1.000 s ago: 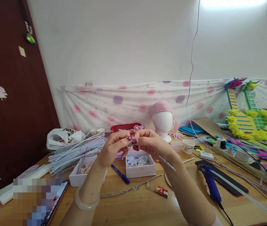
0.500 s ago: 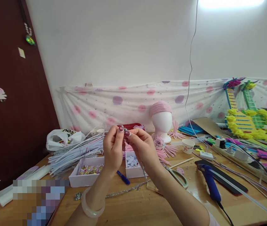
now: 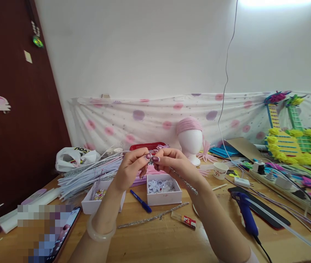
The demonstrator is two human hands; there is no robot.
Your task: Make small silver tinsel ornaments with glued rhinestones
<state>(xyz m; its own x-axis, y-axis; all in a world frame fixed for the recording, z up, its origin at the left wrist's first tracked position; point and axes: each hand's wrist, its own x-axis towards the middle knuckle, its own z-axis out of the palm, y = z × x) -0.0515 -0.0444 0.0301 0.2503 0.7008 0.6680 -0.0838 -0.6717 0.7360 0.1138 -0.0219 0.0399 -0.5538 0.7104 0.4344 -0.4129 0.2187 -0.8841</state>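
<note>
My left hand (image 3: 133, 168) and my right hand (image 3: 176, 163) meet fingertip to fingertip above the table, both pinching a silver tinsel pipe cleaner (image 3: 183, 179). Its free tail slants down across my right wrist; the pinched part between the fingertips is mostly hidden. Below the hands stands a white box (image 3: 164, 199) of pale flower shapes and clear pieces. A second white box (image 3: 89, 207), holding beads and stems, is partly behind my left forearm. A blue pen (image 3: 141, 201) lies between the boxes. Nearer to me lies another silver pipe cleaner (image 3: 152, 218).
Bundled pale pipe cleaners (image 3: 89, 175) lie at left, near a phone (image 3: 65, 233). Behind stands a white foam head (image 3: 190, 143) wrapped in pink. At right are a paper cup (image 3: 220, 171), a blue glue gun (image 3: 245, 213) and a power strip (image 3: 278, 188). A small red-labelled case (image 3: 188, 221) lies in front.
Both hands have come slightly lower and to the right in view, their fingers still together. The pipe cleaner's tail has swung from hanging down to slanting across my right wrist. The view has shifted slightly.
</note>
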